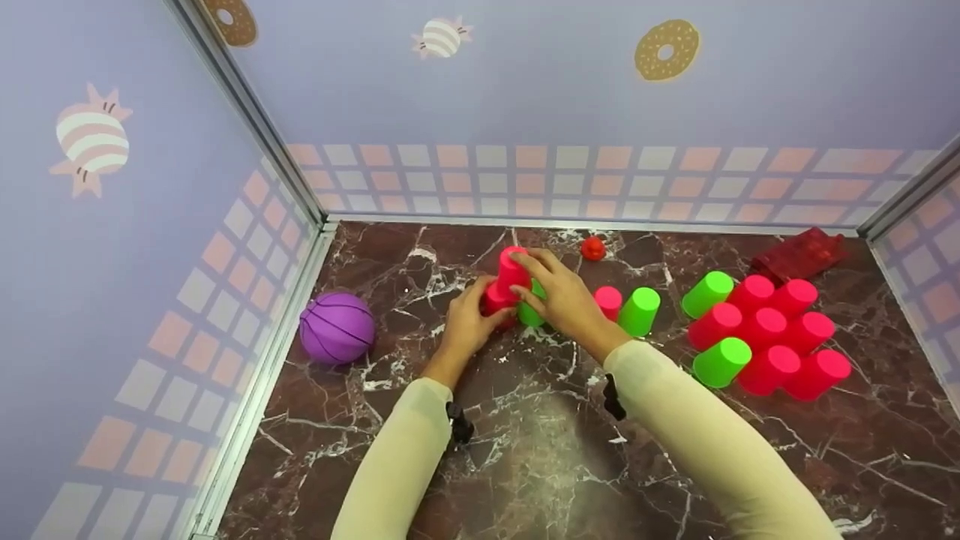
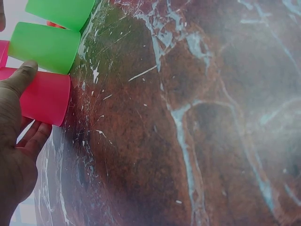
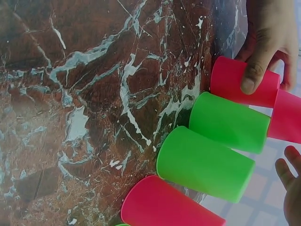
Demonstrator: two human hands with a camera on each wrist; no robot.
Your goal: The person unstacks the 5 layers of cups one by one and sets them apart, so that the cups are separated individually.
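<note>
Both hands meet near the back of a dark marbled worktop (image 1: 525, 450) in the head view: the left hand (image 1: 469, 322) curls round the side of an upside-down pink cup (image 1: 495, 300) standing on the worktop, while the right hand (image 1: 562, 300) holds a second pink cup (image 1: 513, 268), tilted, above it and above the green cup (image 1: 529, 313) beside it. To the right of the hands stand another pink cup (image 1: 608, 300) and another green cup (image 1: 640, 310) in the same row, so a bottom row appears laid and an upper layer just begun. Well to the right lies a loose cluster of cups (image 1: 765, 334), mostly pink with two green, on their sides and unused; most of the stacking looks left to do. A purple ball (image 1: 337, 327) rests by the left wall, and a small red object (image 1: 593, 248) sits near the back wall. From the left wrist, the left hand's thumb (image 2: 21, 75) presses the pink cup's (image 2: 44, 99) side and its fingers reach round under it, with two green cups (image 2: 44, 46) next along. From the right wrist, the left hand (image 3: 268, 42) is seen again gripping the pink cup (image 3: 235, 80), two green cups (image 3: 228, 120) lie next to it in the row, a further pink cup (image 3: 164, 205) follows, and only the right hand's fingertips (image 3: 289, 174) show at the edge.
</note>
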